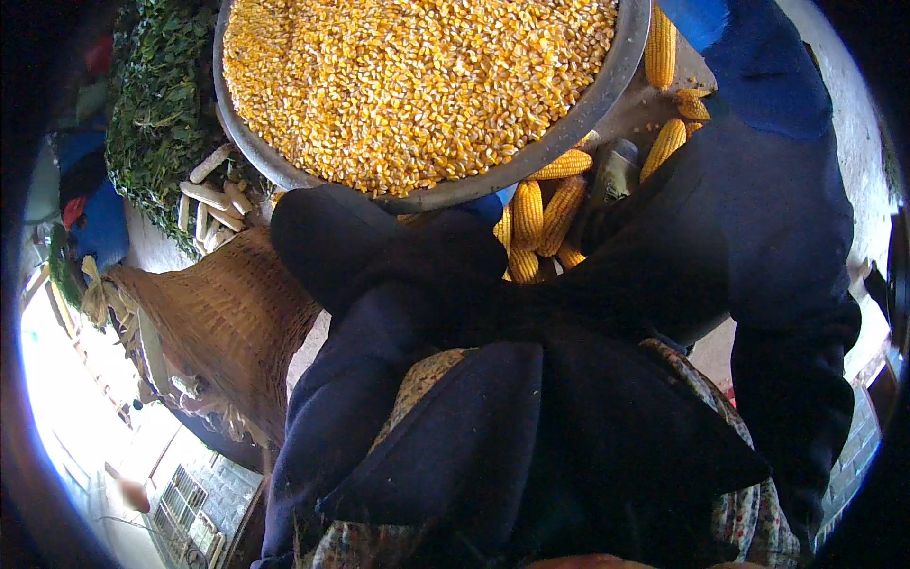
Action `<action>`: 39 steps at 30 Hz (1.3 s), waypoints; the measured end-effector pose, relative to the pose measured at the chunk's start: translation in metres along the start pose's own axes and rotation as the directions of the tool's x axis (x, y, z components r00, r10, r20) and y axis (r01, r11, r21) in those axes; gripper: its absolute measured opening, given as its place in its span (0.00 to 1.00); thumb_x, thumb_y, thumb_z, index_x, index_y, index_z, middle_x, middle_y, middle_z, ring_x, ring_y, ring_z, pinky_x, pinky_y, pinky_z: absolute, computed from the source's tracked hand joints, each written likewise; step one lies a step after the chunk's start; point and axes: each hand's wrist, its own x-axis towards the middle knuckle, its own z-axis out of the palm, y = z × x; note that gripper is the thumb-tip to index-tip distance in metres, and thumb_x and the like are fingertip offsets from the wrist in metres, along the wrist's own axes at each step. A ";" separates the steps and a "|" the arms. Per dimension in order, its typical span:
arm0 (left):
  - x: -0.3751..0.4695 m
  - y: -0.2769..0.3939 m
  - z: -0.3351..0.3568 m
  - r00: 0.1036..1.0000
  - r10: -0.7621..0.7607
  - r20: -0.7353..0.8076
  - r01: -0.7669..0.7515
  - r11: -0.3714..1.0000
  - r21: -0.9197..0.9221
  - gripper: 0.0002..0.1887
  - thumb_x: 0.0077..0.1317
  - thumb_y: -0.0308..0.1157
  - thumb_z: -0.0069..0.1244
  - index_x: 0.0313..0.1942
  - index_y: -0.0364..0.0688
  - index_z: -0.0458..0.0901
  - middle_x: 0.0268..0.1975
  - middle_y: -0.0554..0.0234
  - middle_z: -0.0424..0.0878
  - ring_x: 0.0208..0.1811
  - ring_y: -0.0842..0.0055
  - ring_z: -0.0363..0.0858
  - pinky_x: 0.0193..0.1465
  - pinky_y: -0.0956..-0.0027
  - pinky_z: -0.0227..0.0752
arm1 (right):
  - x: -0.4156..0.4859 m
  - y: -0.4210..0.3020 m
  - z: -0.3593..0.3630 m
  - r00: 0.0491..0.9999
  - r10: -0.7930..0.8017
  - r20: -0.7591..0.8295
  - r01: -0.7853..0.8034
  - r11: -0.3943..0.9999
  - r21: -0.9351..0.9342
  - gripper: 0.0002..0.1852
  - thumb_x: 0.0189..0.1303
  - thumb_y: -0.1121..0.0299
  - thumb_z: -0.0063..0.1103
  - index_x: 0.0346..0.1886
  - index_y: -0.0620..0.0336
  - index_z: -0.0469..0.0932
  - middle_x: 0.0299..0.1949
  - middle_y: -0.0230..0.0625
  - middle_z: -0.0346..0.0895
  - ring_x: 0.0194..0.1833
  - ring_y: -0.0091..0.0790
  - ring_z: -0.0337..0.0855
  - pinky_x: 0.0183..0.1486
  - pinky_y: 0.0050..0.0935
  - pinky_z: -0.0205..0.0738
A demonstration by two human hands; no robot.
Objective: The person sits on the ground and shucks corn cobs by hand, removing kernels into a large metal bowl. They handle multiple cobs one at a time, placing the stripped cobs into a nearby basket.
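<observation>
Neither of my hands shows in the head view. My left sleeve (pixel 341 398) runs in from the lower left and merges with the dark clothing at my legs, where the hand is hidden. On the right, my other dark sleeve (pixel 789 341) can be seen, but not the hand at its end. Before me stands a wide grey metal basin (pixel 444 195), heaped with loose yellow corn kernels (pixel 419 85). Several whole yellow corn cobs (pixel 527 213) lie between my legs, below the basin's rim. Another cob (pixel 660 50) rests right of the basin, with more (pixel 665 149) beneath it.
Left of the basin sits a pile of green leafy plants (pixel 156 121). Stripped, pale cobs (pixel 210 199) lie beside it. A woven basket (pixel 220 320) leans near my left side, with dry husks (pixel 153 348) at its mouth. A shoe (pixel 617 171) is among the cobs.
</observation>
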 end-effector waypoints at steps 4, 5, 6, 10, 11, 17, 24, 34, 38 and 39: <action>0.006 0.030 0.010 0.998 0.038 0.044 -0.035 0.997 -0.064 0.21 0.68 0.42 0.35 0.53 0.37 0.71 0.55 0.52 0.71 0.55 0.68 0.71 0.57 0.66 0.64 | -0.012 -0.021 0.000 0.994 0.105 -0.032 -0.107 0.994 -0.034 0.23 0.56 0.53 0.55 0.46 0.64 0.73 0.42 0.41 0.77 0.38 0.34 0.79 0.41 0.32 0.74; 0.007 0.038 0.015 0.997 0.052 0.048 -0.048 0.996 -0.072 0.21 0.68 0.41 0.35 0.53 0.37 0.71 0.55 0.52 0.72 0.55 0.68 0.71 0.57 0.66 0.65 | -0.015 -0.025 0.000 0.991 0.128 -0.040 -0.129 0.991 -0.043 0.23 0.56 0.54 0.56 0.46 0.64 0.74 0.41 0.40 0.77 0.38 0.34 0.79 0.41 0.32 0.74; 0.007 0.039 0.011 0.998 0.056 0.019 -0.054 0.995 -0.078 0.21 0.68 0.41 0.35 0.53 0.36 0.71 0.55 0.52 0.72 0.55 0.68 0.71 0.57 0.67 0.65 | -0.011 -0.023 0.006 0.990 0.141 -0.023 -0.142 0.989 -0.031 0.23 0.56 0.54 0.56 0.46 0.64 0.74 0.41 0.40 0.77 0.38 0.34 0.80 0.41 0.32 0.74; 0.001 0.059 0.004 0.999 0.051 -0.012 -0.052 0.979 -0.198 0.21 0.69 0.41 0.35 0.53 0.36 0.71 0.55 0.53 0.72 0.54 0.69 0.72 0.57 0.67 0.65 | -0.005 -0.032 0.020 0.977 0.213 0.011 -0.211 0.975 -0.069 0.21 0.55 0.55 0.57 0.44 0.63 0.75 0.39 0.40 0.78 0.37 0.34 0.80 0.40 0.33 0.74; -0.002 0.067 0.003 0.998 0.056 -0.001 -0.055 0.967 -0.247 0.20 0.69 0.40 0.35 0.53 0.36 0.71 0.54 0.53 0.72 0.54 0.69 0.72 0.57 0.67 0.65 | -0.007 -0.038 0.022 0.971 0.240 0.007 -0.238 0.966 -0.097 0.21 0.55 0.55 0.57 0.43 0.63 0.75 0.39 0.40 0.78 0.37 0.34 0.80 0.40 0.33 0.74; -0.055 0.094 -0.052 0.994 -0.021 -0.107 -0.044 0.818 -0.574 0.20 0.69 0.39 0.36 0.54 0.35 0.71 0.54 0.54 0.73 0.53 0.69 0.73 0.56 0.68 0.66 | -0.006 -0.012 0.098 0.999 0.018 0.032 -0.005 0.932 -0.361 0.21 0.50 0.57 0.62 0.43 0.62 0.76 0.36 0.46 0.80 0.37 0.39 0.81 0.43 0.34 0.74; -0.155 0.102 -0.117 0.927 -0.062 -0.369 -0.230 0.683 -0.693 0.20 0.69 0.39 0.36 0.54 0.35 0.71 0.53 0.55 0.73 0.53 0.70 0.73 0.56 0.69 0.66 | -0.014 -0.063 0.182 0.767 0.204 0.609 -0.393 0.899 0.194 0.17 0.55 0.60 0.59 0.43 0.60 0.77 0.37 0.41 0.80 0.38 0.32 0.80 0.43 0.27 0.73; -0.304 0.062 -0.160 0.768 -0.155 -0.621 -0.398 0.644 -0.653 0.21 0.69 0.40 0.35 0.54 0.35 0.70 0.54 0.53 0.73 0.53 0.69 0.73 0.57 0.67 0.66 | -0.050 0.055 0.244 0.894 0.099 0.436 -0.006 0.978 -0.210 0.19 0.64 0.61 0.43 0.52 0.62 0.72 0.45 0.47 0.76 0.48 0.40 0.77 0.51 0.34 0.69; -0.329 0.052 -0.160 0.722 -0.212 -0.658 -0.412 0.633 -0.655 0.21 0.69 0.41 0.35 0.55 0.35 0.70 0.54 0.53 0.72 0.54 0.68 0.73 0.57 0.67 0.65 | -0.036 0.069 0.262 0.836 0.289 0.468 -0.070 0.900 -0.431 0.19 0.63 0.59 0.45 0.53 0.59 0.71 0.48 0.45 0.75 0.52 0.37 0.74 0.55 0.33 0.65; -0.333 0.049 -0.159 0.716 -0.227 -0.660 -0.406 0.634 -0.658 0.21 0.69 0.41 0.35 0.55 0.35 0.69 0.54 0.53 0.72 0.54 0.68 0.72 0.57 0.67 0.65 | -0.030 0.080 0.265 0.836 0.314 0.450 -0.097 0.891 -0.443 0.19 0.63 0.59 0.45 0.53 0.59 0.71 0.47 0.44 0.75 0.52 0.37 0.74 0.54 0.33 0.65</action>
